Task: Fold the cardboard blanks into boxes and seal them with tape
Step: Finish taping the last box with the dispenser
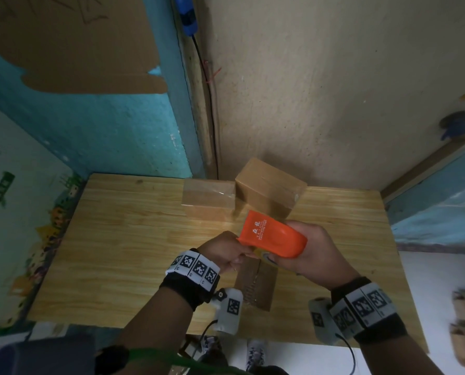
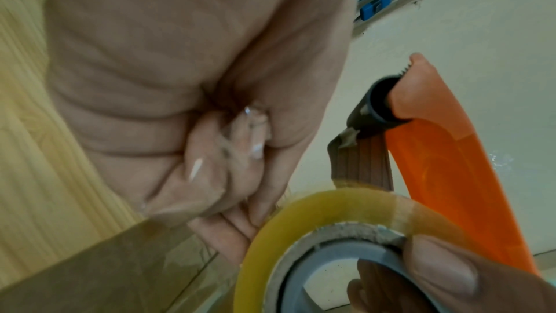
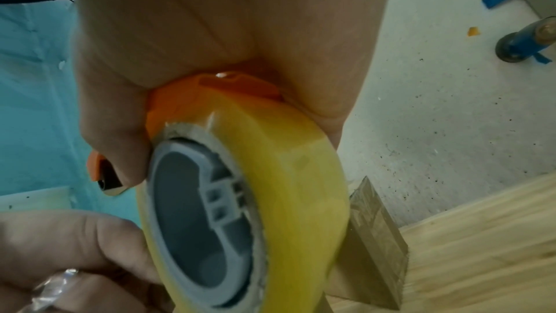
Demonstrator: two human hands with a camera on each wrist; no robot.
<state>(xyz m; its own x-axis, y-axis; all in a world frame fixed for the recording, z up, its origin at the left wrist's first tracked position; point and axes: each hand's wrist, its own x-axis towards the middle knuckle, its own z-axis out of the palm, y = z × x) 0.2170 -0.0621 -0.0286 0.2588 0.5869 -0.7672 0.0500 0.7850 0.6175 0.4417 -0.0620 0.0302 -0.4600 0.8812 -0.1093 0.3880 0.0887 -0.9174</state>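
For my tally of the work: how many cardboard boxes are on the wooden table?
3. Two taped boxes stand at the far edge by the wall: one on the left, one on the right. A third box lies under the hands. More may be hidden.

Wooden table: light grain, set into a room corner. Far left wall: painted teal, with a brown cardboard sheet fixed high on it. Corner post: a black cable is run down it from a blue fitting. Far right wall: beige, speckled.
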